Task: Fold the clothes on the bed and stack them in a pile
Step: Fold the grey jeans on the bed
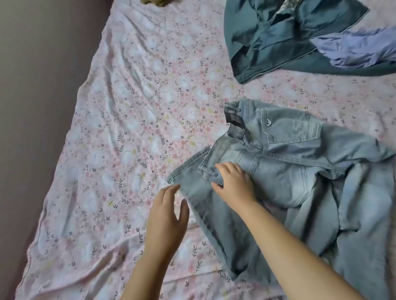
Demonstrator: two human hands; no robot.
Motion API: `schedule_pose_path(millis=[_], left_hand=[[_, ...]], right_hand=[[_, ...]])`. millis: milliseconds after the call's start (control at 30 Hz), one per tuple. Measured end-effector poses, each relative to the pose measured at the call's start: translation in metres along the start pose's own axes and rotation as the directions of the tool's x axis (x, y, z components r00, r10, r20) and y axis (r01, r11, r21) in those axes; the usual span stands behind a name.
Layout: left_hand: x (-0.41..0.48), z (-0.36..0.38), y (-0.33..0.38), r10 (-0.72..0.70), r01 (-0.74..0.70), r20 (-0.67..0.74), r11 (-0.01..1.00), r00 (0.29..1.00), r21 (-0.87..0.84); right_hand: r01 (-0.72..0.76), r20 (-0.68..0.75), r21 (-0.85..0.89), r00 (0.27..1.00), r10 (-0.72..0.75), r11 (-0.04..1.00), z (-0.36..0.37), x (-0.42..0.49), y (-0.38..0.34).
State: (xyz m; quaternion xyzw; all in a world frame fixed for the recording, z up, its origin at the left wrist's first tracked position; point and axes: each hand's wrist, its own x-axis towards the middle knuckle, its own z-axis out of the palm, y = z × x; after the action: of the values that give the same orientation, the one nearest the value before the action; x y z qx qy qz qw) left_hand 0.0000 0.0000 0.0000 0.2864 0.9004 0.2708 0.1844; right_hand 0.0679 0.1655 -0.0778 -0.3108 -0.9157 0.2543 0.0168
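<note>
Light blue jeans (285, 171) lie crumpled on the bed at the right, back pockets up and waistband toward the left. My right hand (234, 184) rests on the waistband area, fingers bent against the denim near a belt loop. My left hand (169, 216) hovers just left of the jeans' edge with fingers straight and spread, holding nothing. A dark teal garment (274, 42) lies loosely at the top right, with a lilac garment (360, 49) partly on top of it.
The bed is covered with a pink floral sheet (132, 120), wrinkled across the left and middle. A dark wall or bed side (32, 85) runs along the left. A small olive object (154, 2) shows at the top edge.
</note>
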Motion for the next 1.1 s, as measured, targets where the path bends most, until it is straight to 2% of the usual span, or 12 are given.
schedule_pose_path(millis=[33, 100, 167, 233, 367, 433, 567, 733, 900, 1000, 1100], left_hand=[[0.001, 0.003, -0.005, -0.001, 0.001, -0.005, 1.0, 1.0, -0.006], [0.001, 0.007, -0.01, -0.005, 0.005, -0.003, 1.0, 1.0, 0.0], [0.0, 0.009, -0.011, -0.005, 0.004, 0.019, 1.0, 1.0, 0.01], [-0.001, 0.01, -0.008, 0.009, -0.009, 0.016, 1.0, 1.0, 0.013], [-0.008, 0.008, 0.015, 0.07, -0.07, 0.025, 0.998, 0.997, 0.002], [-0.014, 0.007, 0.032, 0.118, -0.117, 0.039, 0.993, 0.992, -0.012], [-0.032, 0.01, 0.072, 0.24, -0.239, 0.105, 0.971, 0.965, -0.017], [-0.067, 0.025, 0.129, 0.37, -0.372, 0.182, 0.928, 0.911, -0.023], [-0.104, 0.059, 0.176, 0.487, -0.502, 0.325, 0.864, 0.81, -0.042], [-0.124, 0.084, 0.188, 0.541, -0.578, 0.417, 0.815, 0.73, -0.047], [-0.134, 0.109, 0.179, 0.525, -0.61, 0.489, 0.793, 0.696, 0.016]], right_hand=[[-0.011, 0.025, -0.05, 1.0, 0.012, 0.999, 0.007, 0.004, 0.002], [-0.021, -0.01, -0.152, 1.0, 0.02, 0.988, 0.017, 0.008, 0.006], [0.01, -0.039, -0.11, 0.999, -0.014, 0.994, 0.021, 0.008, 0.009], [0.033, -0.069, -0.015, 0.997, -0.034, 0.999, 0.016, 0.002, 0.011], [-0.116, -0.041, 0.293, 0.99, 0.133, 0.949, -0.019, -0.024, 0.014], [-0.136, -0.037, 0.371, 0.986, 0.161, 0.919, -0.043, -0.05, 0.02], [-0.21, -0.047, 0.599, 0.954, 0.296, 0.773, -0.091, -0.115, 0.047], [-0.266, -0.079, 0.784, 0.853, 0.515, 0.561, -0.145, -0.2, 0.091], [-0.365, -0.038, 0.823, 0.729, 0.684, 0.435, -0.18, -0.297, 0.141], [-0.392, -0.059, 0.847, 0.601, 0.797, 0.359, -0.2, -0.354, 0.17], [-0.424, -0.083, 0.849, 0.482, 0.872, 0.315, -0.202, -0.402, 0.201]])
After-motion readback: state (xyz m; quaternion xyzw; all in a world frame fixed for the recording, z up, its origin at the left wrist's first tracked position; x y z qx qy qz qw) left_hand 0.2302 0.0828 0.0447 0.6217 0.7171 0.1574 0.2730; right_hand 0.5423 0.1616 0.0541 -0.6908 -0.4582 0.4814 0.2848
